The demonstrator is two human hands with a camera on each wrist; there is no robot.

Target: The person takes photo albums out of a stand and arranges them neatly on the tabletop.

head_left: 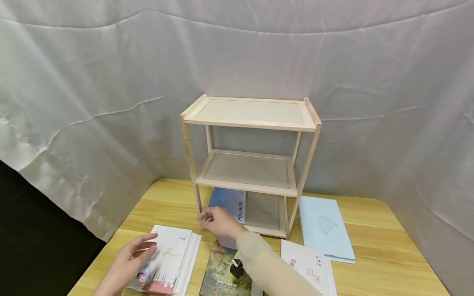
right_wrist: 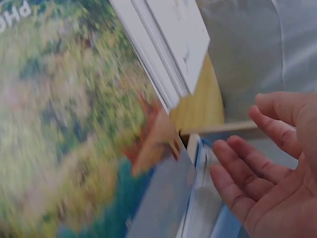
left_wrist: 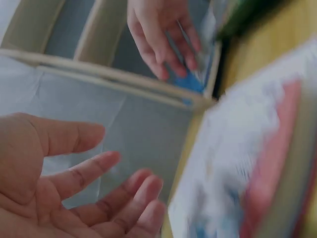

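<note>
My right hand [head_left: 221,222] hovers at the front left corner of a wooden shelf rack [head_left: 246,187], by a blue album [head_left: 230,200] marked POLAROID on the bottom tier. In the right wrist view its fingers [right_wrist: 247,186] are loosely bent with nothing between them. Over the front left of the table, my left hand [head_left: 130,255] is held with fingers apart and nothing in its grasp. Close beside it lies a stack of white books [head_left: 171,250] with pink and blue cover art. A photo album [head_left: 222,269] with a green and yellow landscape cover lies under my right forearm, partly hidden.
Right of the rack lies a light blue book [head_left: 326,228] with a small line drawing. In front of it, more white books [head_left: 309,267] lie partly behind my right sleeve. Grey cloth [head_left: 111,82] hangs behind the wooden table [head_left: 385,246].
</note>
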